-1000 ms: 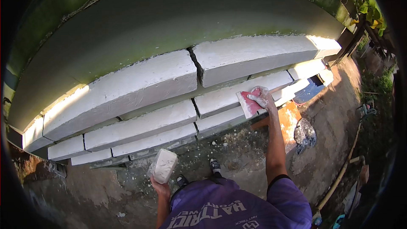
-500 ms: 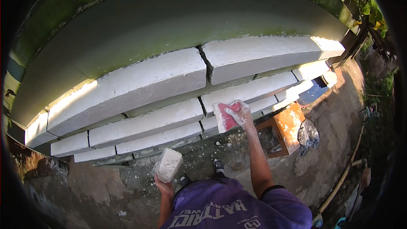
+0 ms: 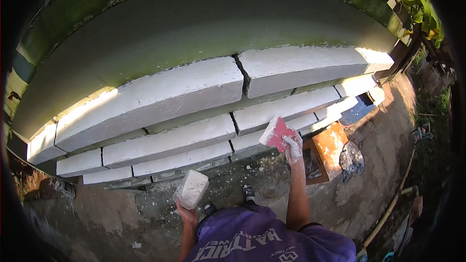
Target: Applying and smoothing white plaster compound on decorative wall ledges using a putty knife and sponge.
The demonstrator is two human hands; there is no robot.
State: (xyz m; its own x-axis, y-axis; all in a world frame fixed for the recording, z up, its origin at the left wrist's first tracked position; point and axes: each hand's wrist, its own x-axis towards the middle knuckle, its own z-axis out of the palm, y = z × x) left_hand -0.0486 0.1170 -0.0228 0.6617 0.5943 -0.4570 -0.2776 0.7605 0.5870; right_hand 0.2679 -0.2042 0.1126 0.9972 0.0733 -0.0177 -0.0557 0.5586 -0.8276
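Observation:
My left hand (image 3: pixel 187 211) is closed round a translucent rectangular tub (image 3: pixel 192 187) filled with pale putty, below the lower white blocks. My right hand (image 3: pixel 293 148), coated in white residue, grips a pinkish-red flat scraper (image 3: pixel 277 133) with a white-smeared edge. The scraper is over a middle-row white block (image 3: pixel 286 104); whether it touches cannot be told. Long white blocks lie in stepped rows along a green-stained wall (image 3: pixel 218 14), with dark cracked joints between them, such as beside the upper right block (image 3: pixel 301 60).
An orange box (image 3: pixel 330 143) and a dark crumpled bag (image 3: pixel 352 160) sit on the stained concrete floor (image 3: pixel 111 216) at right. A blue object (image 3: pixel 354 111) lies beyond. Poles (image 3: pixel 388 213) and plants (image 3: pixel 420 9) line the right side. My feet stand below the blocks.
My right hand and scraper first moved left and down along the blocks, then slightly right and up, with the scraper turning. My left hand with the tub rose slightly.

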